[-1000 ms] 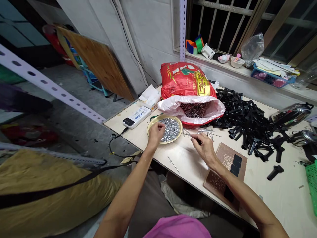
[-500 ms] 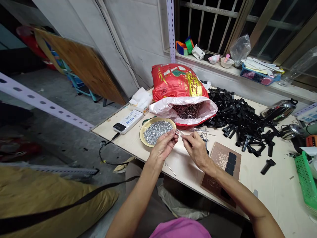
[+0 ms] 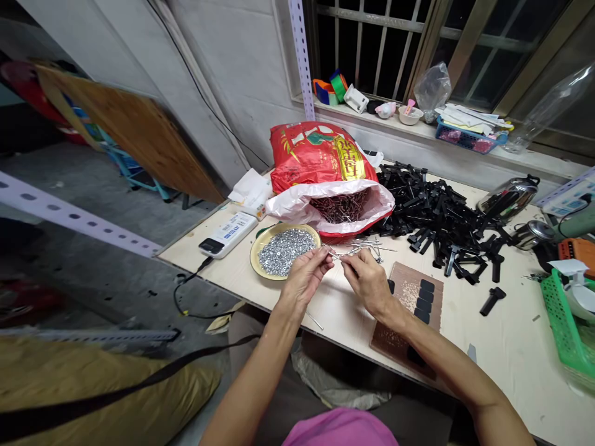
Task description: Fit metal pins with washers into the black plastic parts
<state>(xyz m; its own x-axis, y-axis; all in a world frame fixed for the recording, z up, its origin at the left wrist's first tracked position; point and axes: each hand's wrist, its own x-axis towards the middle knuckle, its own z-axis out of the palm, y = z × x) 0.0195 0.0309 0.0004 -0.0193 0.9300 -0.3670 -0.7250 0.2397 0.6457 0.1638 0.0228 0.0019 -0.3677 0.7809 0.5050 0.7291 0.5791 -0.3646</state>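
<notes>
My left hand (image 3: 304, 279) is closed in a pinch over the right rim of a yellowish dish (image 3: 254, 263) heaped with small shiny silver metal pieces (image 3: 284, 251). What sits between its fingertips is too small to make out. Facing it, my right hand (image 3: 368, 284) pinches a thin metal rod (image 3: 336, 254) that points toward the left fingertips. Behind the right hand lie more thin metal rods (image 3: 365, 244), loose on the table. Another rod (image 3: 315, 320) rests near the table's front edge, below my left hand.
A red bag (image 3: 311, 158) of dark reddish screw-like pieces lies open behind the dish. Black plastic parts (image 3: 423, 204) are piled to its right. A brown board (image 3: 400, 279) with black pads sits by my right forearm. A white power bank-like device (image 3: 232, 232) and green basket (image 3: 560, 316) flank the table.
The whole view has shifted, so the table things appear a little further left. Both hands stay close together, fingertips still meeting around the thin rod.
</notes>
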